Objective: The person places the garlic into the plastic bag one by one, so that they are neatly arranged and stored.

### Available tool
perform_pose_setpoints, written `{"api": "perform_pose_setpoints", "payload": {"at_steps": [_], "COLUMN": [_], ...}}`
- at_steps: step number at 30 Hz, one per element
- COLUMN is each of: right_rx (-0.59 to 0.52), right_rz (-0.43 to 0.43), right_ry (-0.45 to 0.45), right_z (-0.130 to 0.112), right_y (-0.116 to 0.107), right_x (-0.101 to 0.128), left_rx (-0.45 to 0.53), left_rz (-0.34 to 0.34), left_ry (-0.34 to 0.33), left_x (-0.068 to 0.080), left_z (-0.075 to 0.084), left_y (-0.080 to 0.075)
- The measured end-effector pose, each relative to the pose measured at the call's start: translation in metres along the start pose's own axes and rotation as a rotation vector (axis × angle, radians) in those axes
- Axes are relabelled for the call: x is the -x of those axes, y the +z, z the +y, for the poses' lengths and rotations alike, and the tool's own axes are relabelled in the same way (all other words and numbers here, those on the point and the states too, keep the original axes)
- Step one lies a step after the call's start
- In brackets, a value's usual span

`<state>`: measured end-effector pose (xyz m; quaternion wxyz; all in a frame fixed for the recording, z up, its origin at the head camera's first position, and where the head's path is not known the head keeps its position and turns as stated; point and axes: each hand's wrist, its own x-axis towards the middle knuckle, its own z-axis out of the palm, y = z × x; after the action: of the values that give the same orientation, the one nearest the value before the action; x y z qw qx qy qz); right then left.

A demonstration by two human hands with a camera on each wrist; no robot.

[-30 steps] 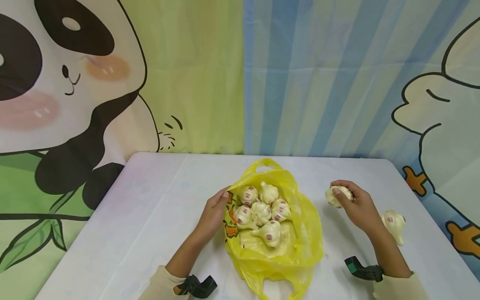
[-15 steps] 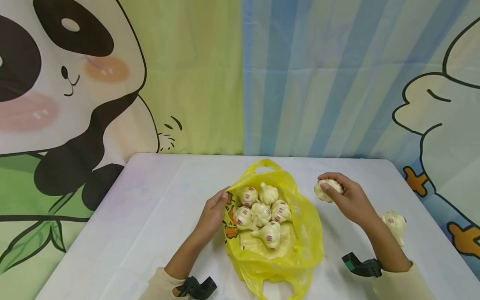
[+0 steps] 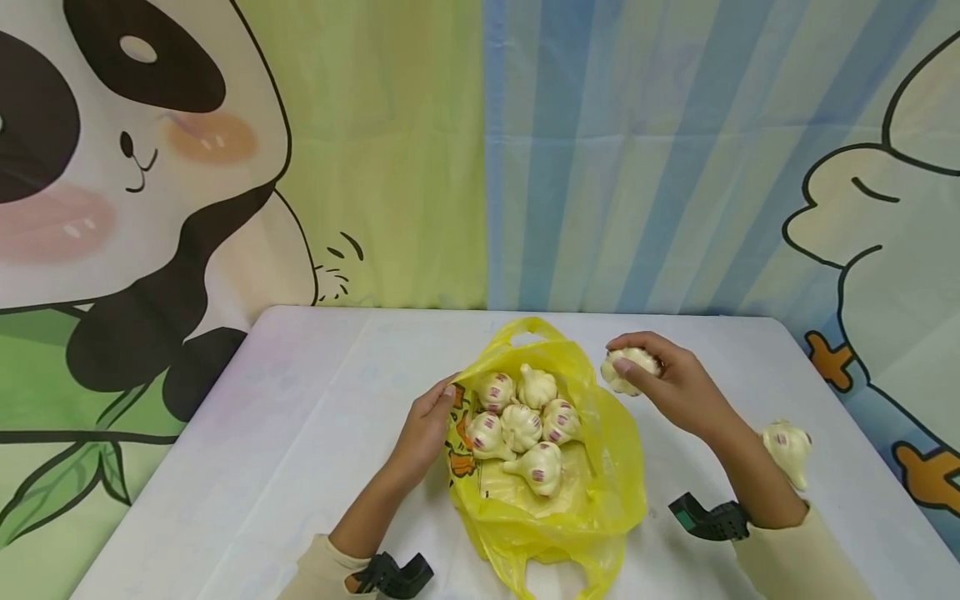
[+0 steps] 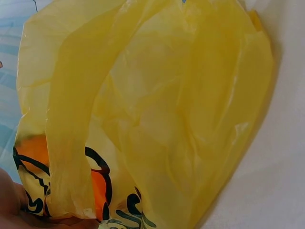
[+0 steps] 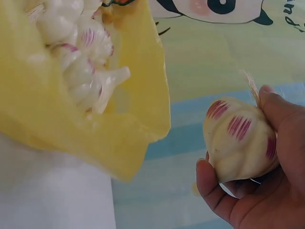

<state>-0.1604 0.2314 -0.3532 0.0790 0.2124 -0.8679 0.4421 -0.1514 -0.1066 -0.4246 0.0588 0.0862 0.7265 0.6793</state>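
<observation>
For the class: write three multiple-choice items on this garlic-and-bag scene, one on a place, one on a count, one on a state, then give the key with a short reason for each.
1. Where does the loose garlic bulb lie?
A. on the table, behind the right forearm
B. inside the bag
C. in the left hand

2. How many bulbs show in the yellow bag?
A. two
B. six
C. ten

3. What is the right hand doing?
A. lying flat on the table
B. gripping a bulb
C. pulling a bag handle

Key: 1 A, it rests on the table apart from the bag. 2 B, six sit in the open bag. 3 B, its fingers curl round the bulb.
</observation>
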Motion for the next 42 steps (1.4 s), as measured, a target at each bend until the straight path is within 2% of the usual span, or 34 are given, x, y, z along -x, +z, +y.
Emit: {"api": "perform_pose_setpoints", "payload": {"at_steps": [6,11,18,22,31,42], "right_rx": [-0.065,-0.058,-0.129,-0.162,-0.191,-0.168], "right_rz": [-0.088,-0.148,-0.256,-0.303,-0.436,-0.452], "right_ry": [-0.057,-0.100,-0.126,-0.121,-0.049,-0.059], "right_z": [-0.012,-0.019,-0.024,-0.024,-0.019,-0.008], "right_y": [0.009,0.017,0.032,0.043,0.068,0.085], "right_x": [-0.012,-0.021,-0.029,-0.032,-0.037,-0.040], "left_rx": [-0.002,-0.004,0.007,0.001,-0.012,-0.001], "left_rz": [0.013,0.022,0.021,0.026,0.016,0.018], "left_ry": [-0.005,-0.009,-0.008,-0.009,-0.003,-0.012], "left_x": [0.000,0.000,-0.001,0.000,-0.001,0.000], "left_z": [-0.001,0.001,0.001,0.001,0.001,0.002], "left_y": [0.000,0.001,0.001,0.001,0.000,0.000]}}
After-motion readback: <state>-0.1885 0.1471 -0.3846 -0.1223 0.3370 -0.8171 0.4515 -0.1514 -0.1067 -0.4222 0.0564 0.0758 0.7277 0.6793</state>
